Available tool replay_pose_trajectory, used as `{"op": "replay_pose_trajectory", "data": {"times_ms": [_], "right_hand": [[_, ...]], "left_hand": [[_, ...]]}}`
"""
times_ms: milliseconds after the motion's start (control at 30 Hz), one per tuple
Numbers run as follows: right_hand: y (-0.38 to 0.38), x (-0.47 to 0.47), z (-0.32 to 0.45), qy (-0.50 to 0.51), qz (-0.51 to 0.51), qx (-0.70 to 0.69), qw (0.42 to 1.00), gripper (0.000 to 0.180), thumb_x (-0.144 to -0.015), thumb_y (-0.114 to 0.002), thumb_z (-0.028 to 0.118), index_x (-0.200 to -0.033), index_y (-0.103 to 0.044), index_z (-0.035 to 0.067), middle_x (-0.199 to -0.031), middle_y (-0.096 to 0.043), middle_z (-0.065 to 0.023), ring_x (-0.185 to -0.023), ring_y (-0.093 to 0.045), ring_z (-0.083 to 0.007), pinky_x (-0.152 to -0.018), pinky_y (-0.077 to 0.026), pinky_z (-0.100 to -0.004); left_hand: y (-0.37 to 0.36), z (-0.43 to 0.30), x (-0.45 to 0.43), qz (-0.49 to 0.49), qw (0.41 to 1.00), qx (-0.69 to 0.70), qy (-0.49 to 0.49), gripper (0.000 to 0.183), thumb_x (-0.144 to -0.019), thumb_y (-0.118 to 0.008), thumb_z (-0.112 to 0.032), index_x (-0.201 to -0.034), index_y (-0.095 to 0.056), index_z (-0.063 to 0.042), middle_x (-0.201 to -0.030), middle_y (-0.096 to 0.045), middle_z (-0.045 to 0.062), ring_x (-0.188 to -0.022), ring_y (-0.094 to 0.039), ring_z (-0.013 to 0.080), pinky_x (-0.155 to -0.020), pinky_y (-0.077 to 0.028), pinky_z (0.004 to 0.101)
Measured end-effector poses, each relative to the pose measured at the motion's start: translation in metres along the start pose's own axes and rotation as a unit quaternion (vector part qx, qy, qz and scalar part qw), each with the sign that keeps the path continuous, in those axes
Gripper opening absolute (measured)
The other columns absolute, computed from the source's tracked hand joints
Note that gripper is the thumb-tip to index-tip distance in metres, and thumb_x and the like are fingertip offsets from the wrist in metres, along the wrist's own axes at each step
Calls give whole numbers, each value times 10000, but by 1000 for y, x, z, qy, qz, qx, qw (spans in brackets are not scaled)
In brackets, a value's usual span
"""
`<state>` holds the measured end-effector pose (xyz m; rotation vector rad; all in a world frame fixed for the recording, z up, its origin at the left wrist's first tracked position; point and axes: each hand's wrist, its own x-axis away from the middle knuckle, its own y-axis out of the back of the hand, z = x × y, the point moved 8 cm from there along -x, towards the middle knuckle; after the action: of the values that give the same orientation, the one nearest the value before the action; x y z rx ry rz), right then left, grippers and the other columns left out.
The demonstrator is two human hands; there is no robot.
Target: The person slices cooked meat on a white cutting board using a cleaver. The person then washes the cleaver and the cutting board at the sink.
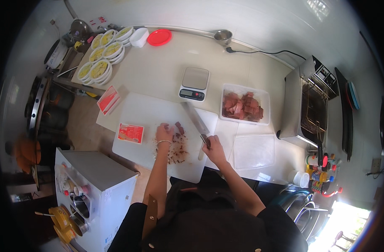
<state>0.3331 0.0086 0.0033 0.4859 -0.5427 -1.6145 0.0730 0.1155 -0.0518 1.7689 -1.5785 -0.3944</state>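
My right hand (214,149) grips the dark handle of a broad kitchen knife (195,117). Its blade slants up and left over the right side of a white cutting board (135,108). On the board my left hand (164,133), a bracelet at its wrist, has its fingers curled; whether they pinch anything is hidden. Just right of those fingers lies a dark reddish piece of meat (179,128). Brown crumbs (178,154) are scattered below it. A red-and-white package (130,133) rests left of my left hand. Below my right hand a pale narrow strip (201,153) lies on the board.
Beyond the board stand a digital scale (194,83) and a clear plastic tub (246,121) of sliced meat. A lid (255,151) lies right. Another red package (108,100) sits at the left. Stacked bowls of yellow food (100,70) and a deep fryer (292,110) flank the counter.
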Motion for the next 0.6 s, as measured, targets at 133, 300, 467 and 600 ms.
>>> {"op": "replay_pose_trajectory", "data": {"times_ms": [133,300,467,600], "right_hand": [[18,3,20,32,-39,-24,998,251,-793,-647,95,-991,-520,8,-917,-519,-181,-766,-566,-401,-656,-478,-486],[37,8,37,52,-48,-51,996,236,-787,-648,71,-978,-527,4,-896,-518,-178,-740,-555,-387,-646,-474,-460],[54,19,42,52,-61,-66,995,203,-785,-648,68,-945,-546,-5,-873,-519,-177,-732,-553,-382,-643,-474,-446],[64,26,35,23,-65,-76,995,204,-786,-647,69,-947,-551,-10,-871,-519,-176,-721,-553,-380,-641,-477,-444]], "left_hand": [[-23,-9,0,-50,997,-49,-15,387,-765,-774,-247,-1065,-574,-109,-1021,-603,102,-932,-616,293,-811,-499,415],[-39,-16,-11,-51,989,-128,-53,392,-732,-800,-189,-1021,-556,-89,-943,-607,100,-851,-614,286,-775,-517,400],[-47,-2,-21,-24,999,-11,-24,413,-705,-801,-100,-1035,-553,-87,-1024,-638,130,-956,-628,328,-822,-513,424],[-49,2,-27,34,998,-29,35,336,-721,-792,-115,-989,-592,-74,-1055,-623,138,-978,-625,306,-841,-514,414]]}}
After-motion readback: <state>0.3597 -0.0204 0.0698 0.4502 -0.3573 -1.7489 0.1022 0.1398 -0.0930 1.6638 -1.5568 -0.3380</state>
